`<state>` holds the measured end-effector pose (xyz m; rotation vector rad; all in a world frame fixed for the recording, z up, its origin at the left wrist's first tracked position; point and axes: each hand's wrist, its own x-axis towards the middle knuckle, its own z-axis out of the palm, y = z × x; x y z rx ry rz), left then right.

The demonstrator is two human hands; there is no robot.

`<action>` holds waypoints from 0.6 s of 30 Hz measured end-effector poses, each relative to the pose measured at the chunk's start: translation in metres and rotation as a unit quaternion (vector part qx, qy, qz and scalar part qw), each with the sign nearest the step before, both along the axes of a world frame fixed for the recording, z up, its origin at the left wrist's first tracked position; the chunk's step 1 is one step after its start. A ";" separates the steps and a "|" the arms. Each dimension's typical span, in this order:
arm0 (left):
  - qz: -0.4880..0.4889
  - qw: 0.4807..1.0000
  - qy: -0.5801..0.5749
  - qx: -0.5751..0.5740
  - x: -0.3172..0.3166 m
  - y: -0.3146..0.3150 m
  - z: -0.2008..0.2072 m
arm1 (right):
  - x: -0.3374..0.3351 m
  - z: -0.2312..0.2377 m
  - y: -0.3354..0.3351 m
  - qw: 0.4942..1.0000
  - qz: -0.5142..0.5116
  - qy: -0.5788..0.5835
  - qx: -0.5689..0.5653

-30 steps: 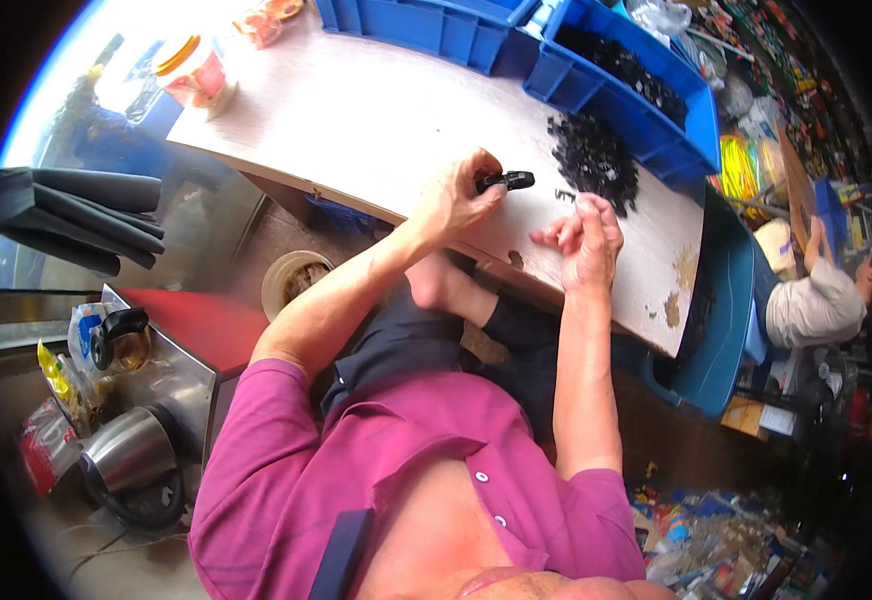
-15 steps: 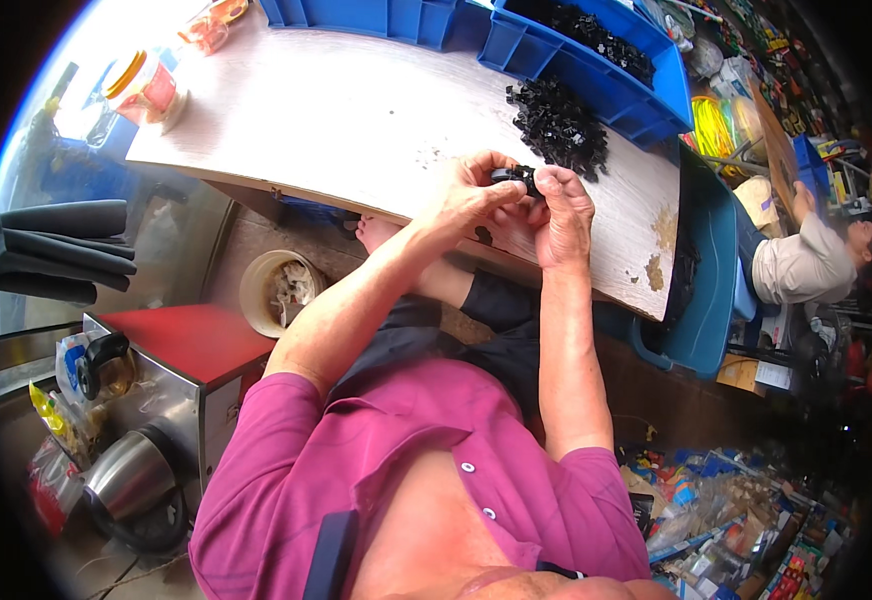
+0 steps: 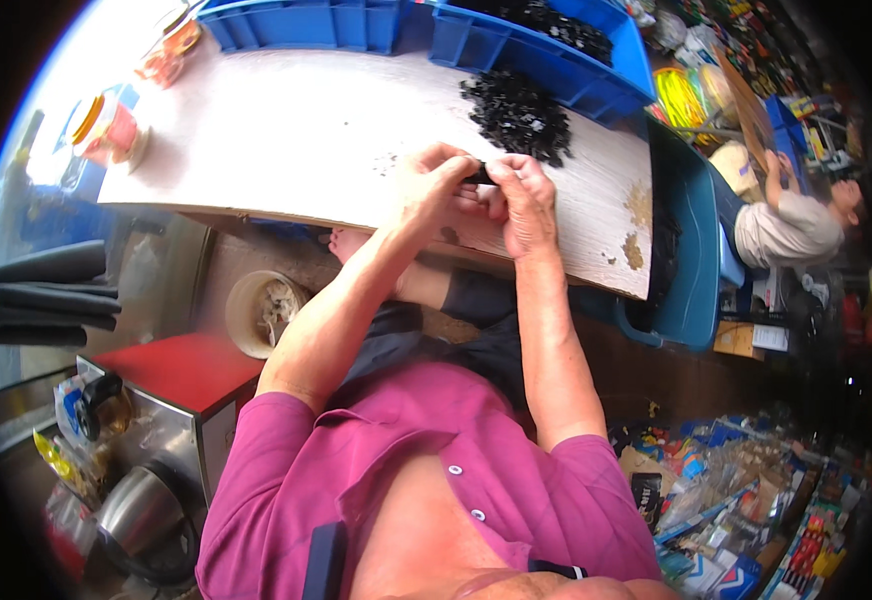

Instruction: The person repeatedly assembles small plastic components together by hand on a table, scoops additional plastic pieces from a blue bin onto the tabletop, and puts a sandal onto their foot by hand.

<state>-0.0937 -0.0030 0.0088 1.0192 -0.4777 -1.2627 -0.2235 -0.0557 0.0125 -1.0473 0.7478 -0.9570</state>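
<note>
Over the near edge of the light wooden table (image 3: 286,120), both of my hands meet around a small black part (image 3: 479,174), its exact kind unclear. My left hand (image 3: 434,185) pinches it from the left between thumb and fingers. From the other side my right hand (image 3: 524,200) grips it, fingers curled in. Much of the part is hidden by the fingertips. Just beyond my hands lies a heap of small black plastic pieces (image 3: 518,115). Behind the heap stands a blue crate (image 3: 596,95) holding more black pieces.
Another blue crate (image 3: 306,28) stands at the table's far edge. A lidded jar (image 3: 106,132) is at the left. A white bucket (image 3: 246,310) sits on the floor beside a red-topped cabinet (image 3: 181,350). At the right are a teal bin (image 3: 691,270) and another person (image 3: 791,230).
The whole view has shifted, so the table and crates appear further left and higher. Both hands stay together on the black part, now more covered by the fingers.
</note>
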 end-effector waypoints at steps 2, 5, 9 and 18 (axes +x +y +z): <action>0.016 0.999 -0.028 0.014 -0.001 0.000 0.000 | -0.009 -0.009 -0.010 0.997 0.013 0.074 -0.012; 0.033 0.999 0.020 0.013 0.005 0.004 -0.009 | 0.001 0.008 -0.001 0.994 0.063 0.084 0.001; -0.015 0.999 0.035 -0.001 0.005 0.007 -0.005 | 0.009 -0.002 0.005 0.997 -0.021 0.073 -0.033; -0.052 0.998 0.004 -0.024 0.010 0.001 -0.014 | -0.003 -0.002 0.008 0.998 -0.043 0.047 -0.013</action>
